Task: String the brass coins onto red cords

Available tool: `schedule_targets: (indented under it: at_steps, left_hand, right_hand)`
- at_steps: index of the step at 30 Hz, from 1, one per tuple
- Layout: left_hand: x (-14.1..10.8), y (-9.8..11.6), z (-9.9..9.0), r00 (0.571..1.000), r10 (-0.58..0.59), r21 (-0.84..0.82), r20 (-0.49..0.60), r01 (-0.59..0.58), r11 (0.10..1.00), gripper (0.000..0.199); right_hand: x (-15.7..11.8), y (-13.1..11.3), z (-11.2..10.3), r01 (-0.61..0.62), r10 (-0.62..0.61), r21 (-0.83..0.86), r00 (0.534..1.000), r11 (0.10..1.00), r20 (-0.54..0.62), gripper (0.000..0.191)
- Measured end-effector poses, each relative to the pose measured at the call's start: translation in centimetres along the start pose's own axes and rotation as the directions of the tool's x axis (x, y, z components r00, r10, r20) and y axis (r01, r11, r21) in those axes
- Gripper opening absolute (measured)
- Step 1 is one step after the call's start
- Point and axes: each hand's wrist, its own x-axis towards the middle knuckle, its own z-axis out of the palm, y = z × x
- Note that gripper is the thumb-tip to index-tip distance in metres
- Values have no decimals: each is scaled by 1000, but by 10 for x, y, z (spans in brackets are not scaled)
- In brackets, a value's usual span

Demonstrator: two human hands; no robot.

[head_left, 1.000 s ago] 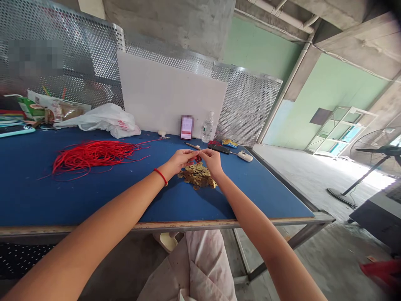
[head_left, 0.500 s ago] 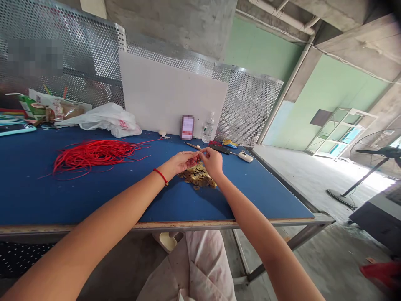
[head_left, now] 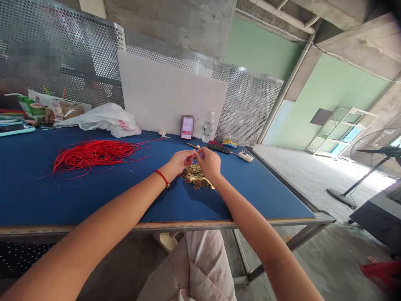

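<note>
My left hand [head_left: 180, 162], with a red cord bracelet [head_left: 162, 177] on its wrist, is closed, thumb and fingers pinched together. My right hand [head_left: 209, 162] meets it fingertip to fingertip, also in a pinch. A trace of red shows between the fingers, but it is too small to tell what they hold. Just below both hands lies a heap of brass-coloured coins [head_left: 197, 180] with holes in the middle. To the left, a loose bundle of red cord [head_left: 94, 154] is spread on the blue tabletop [head_left: 119, 200].
At the back stand a phone [head_left: 187, 127] and a clear plastic bottle [head_left: 207, 127] against a white board [head_left: 172, 92]. A black tool [head_left: 219, 148] and a white case [head_left: 245, 156] lie to the right. A white plastic bag [head_left: 109, 119] rests at back left.
Both hands have shifted slightly to the left, still pinched together. More of the coin heap's top shows between them.
</note>
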Motion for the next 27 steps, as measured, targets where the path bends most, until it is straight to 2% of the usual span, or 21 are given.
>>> schedule_targets:
  at_steps: [5, 9, 12, 15, 20, 23, 27]
  left_hand:
    - [4, -6, 3, 1000, 27, -4, 10, -27, 1000, 12]
    - [5, -7, 0, 997, 60, 35, 44, -61, 998, 15]
    - [7, -6, -3, 994, 76, 56, 75, -80, 995, 19]
    - [9, -5, -3, 993, 93, 92, 67, -99, 991, 22]
    - [10, -4, 0, 993, 121, 103, -6, -120, 987, 20]
    - [9, -3, 1, 993, 116, 107, -9, -115, 988, 16]
    - [7, -1, 1, 996, 89, 130, 20, -91, 987, 15]
  right_hand:
    - [-3, -3, 0, 140, -133, -82, 987, 987, 88, 19]
    - [-3, -1, 1, 151, -140, -81, 983, 985, 121, 16]
    - [-2, -2, 1, 88, -90, 21, 994, 996, 68, 14]
    - [-2, -1, 3, -20, 15, 155, 999, 988, 32, 18]
    - [0, 3, 8, -176, 155, 171, 979, 969, 130, 19]
    - [3, 9, 15, -211, 169, 225, 967, 951, 191, 24]
    - [9, 18, 25, -244, 154, 410, 959, 879, 240, 26]
